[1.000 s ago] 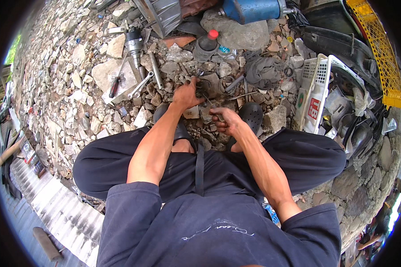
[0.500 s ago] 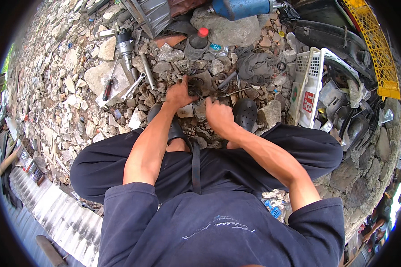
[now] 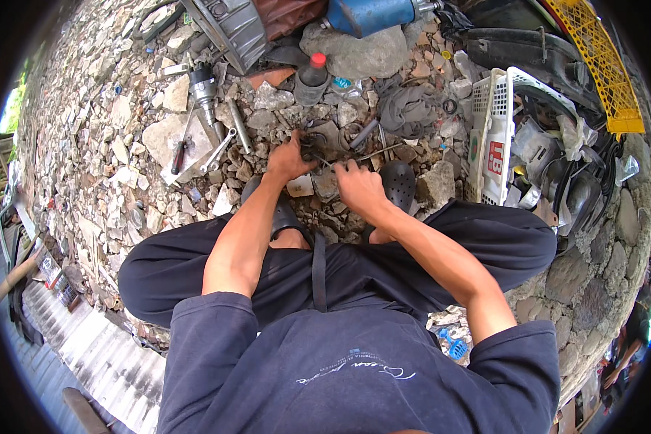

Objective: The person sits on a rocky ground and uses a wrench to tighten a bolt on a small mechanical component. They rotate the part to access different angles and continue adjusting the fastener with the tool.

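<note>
In the middle of the stony ground, my left hand (image 3: 288, 160) is closed around the near side of a dark, greasy round metal part (image 3: 313, 143). My right hand (image 3: 357, 185) is closed just to the right, pinching a thin metal tool (image 3: 324, 160) that points at the part. Its grip end is hidden in my fingers, so its exact kind does not show. A short grey metal tube (image 3: 364, 134) and a thin rod (image 3: 380, 150) lie beyond my right hand. Below my left hand sits a pale flat piece (image 3: 301, 186).
Left lie a combination wrench (image 3: 218, 150), a metal bar (image 3: 239, 126), a screwdriver (image 3: 179, 156) and a grey cylindrical tool (image 3: 204, 92). A red-capped bottle (image 3: 314, 71) stands ahead, near a grey rag (image 3: 406, 108). A white crate (image 3: 500, 137) of parts is on the right.
My right hand has turned slightly, and the thin tool at its fingertips shows more clearly. My left hand stays at the round part. The whole view has shifted a little.
</note>
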Demonstrator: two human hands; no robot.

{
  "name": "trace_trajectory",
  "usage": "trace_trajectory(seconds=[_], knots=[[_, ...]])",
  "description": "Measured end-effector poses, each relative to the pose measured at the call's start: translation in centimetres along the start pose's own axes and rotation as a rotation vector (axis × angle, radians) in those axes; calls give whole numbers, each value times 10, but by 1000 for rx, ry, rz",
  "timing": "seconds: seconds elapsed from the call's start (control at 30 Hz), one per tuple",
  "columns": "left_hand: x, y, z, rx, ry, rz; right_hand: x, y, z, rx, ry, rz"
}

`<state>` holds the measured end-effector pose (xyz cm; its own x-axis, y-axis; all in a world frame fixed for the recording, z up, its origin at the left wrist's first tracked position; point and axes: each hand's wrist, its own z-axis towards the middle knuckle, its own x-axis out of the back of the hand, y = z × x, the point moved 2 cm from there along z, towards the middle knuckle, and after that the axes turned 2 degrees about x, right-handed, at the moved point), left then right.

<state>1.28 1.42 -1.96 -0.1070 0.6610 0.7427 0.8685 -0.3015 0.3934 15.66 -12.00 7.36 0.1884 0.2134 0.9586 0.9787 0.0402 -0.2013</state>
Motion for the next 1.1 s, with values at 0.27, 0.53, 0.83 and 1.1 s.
trace_trajectory(seconds=[0.27, 0.53, 0.83, 1.1], knots=[[7, 11, -4, 8, -13, 40, -22, 13, 10, -340, 61, 571], [5, 6, -3, -31, 25, 5, -48, 27, 6, -829, -200, 1162], [3, 4, -3, -47, 17, -44, -13, -6, 1, 29, -9, 12], [-1, 1, 1, -83, 62, 7, -41, 37, 19, -1165, -463, 1688]])
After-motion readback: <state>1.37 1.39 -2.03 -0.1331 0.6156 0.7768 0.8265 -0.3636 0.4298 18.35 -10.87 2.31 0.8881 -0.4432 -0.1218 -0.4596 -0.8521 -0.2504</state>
